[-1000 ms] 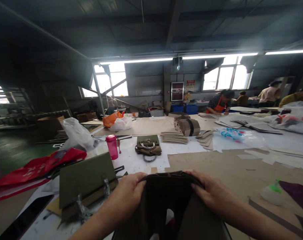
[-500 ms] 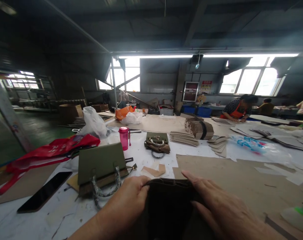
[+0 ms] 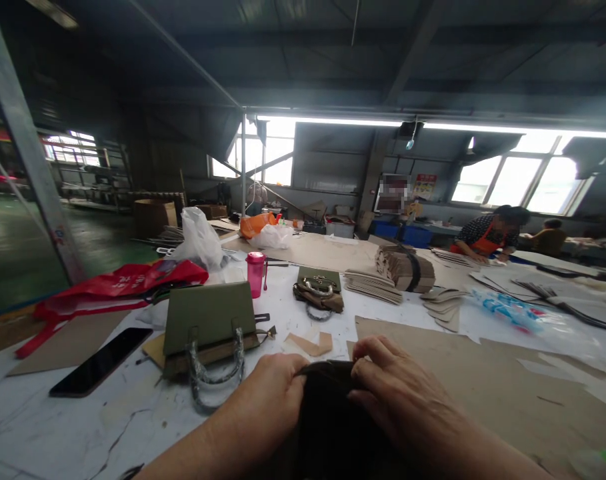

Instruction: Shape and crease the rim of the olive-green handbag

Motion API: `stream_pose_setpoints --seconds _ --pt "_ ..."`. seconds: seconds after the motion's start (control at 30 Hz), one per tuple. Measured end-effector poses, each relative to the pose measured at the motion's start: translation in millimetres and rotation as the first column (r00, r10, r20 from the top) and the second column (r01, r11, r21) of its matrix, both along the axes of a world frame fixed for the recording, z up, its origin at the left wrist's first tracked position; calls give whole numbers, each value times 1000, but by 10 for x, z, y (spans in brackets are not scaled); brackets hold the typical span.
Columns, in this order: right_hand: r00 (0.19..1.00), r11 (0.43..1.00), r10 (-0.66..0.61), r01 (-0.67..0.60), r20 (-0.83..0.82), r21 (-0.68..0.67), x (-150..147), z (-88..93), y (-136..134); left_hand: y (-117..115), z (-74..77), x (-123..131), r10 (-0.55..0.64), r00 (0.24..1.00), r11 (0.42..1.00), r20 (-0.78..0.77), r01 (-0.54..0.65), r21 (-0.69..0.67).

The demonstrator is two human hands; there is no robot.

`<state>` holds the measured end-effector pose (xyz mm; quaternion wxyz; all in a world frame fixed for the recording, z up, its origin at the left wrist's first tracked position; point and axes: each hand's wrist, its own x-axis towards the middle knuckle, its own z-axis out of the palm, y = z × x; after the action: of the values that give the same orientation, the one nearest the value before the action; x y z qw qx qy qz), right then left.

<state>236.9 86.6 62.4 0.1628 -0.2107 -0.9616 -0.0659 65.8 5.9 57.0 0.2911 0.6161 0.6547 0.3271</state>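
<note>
Low in the middle of the view is a dark, open-topped piece, which looks like a bag body (image 3: pixel 327 420); most of it is in shadow. My left hand (image 3: pixel 275 393) pinches its upper left edge between thumb and fingers. At the upper right edge, my right hand (image 3: pixel 397 387) grips the rim with bent fingers. Left of my left hand stands a green handbag (image 3: pixel 210 320) with plastic-wrapped handles. Farther back sits a smaller green handbag (image 3: pixel 320 290) with a handle wrapped the same way. A tan paper scrap (image 3: pixel 310 344) lies just beyond my hands.
A black phone (image 3: pixel 100 362) and a red bag (image 3: pixel 123 290) lie at the left. Behind the larger handbag stands a pink bottle (image 3: pixel 255 275). Stacked grey-brown pieces (image 3: pixel 403 269) and clear plastic (image 3: pixel 527 313) occupy the right. A person in an orange apron (image 3: pixel 487 237) works at the far right.
My right hand has moved left along the rim, its fingers now more curled, and the opening looks narrower. My left hand keeps its pinch. The view has shifted and tilted slightly.
</note>
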Motion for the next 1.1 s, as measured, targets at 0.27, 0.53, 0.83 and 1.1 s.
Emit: stream_pose_setpoints --seconds 0.27,0.53,0.83,1.1 --pt "993 989 -122 122 13 -79 -70 18 46 23 23 -24 -44 998 999 -41 44 -12" --pt "984 986 -164 167 72 -26 -133 66 88 39 11 -64 -71 997 996 -22 70 -46" --pt "990 990 -134 133 34 36 -146 -4 133 115 -35 -128 -151 982 988 117 154 -13" --pt "995 992 -99 99 -2 75 -146 -14 137 159 -21 -102 -202 956 974 212 220 -63"
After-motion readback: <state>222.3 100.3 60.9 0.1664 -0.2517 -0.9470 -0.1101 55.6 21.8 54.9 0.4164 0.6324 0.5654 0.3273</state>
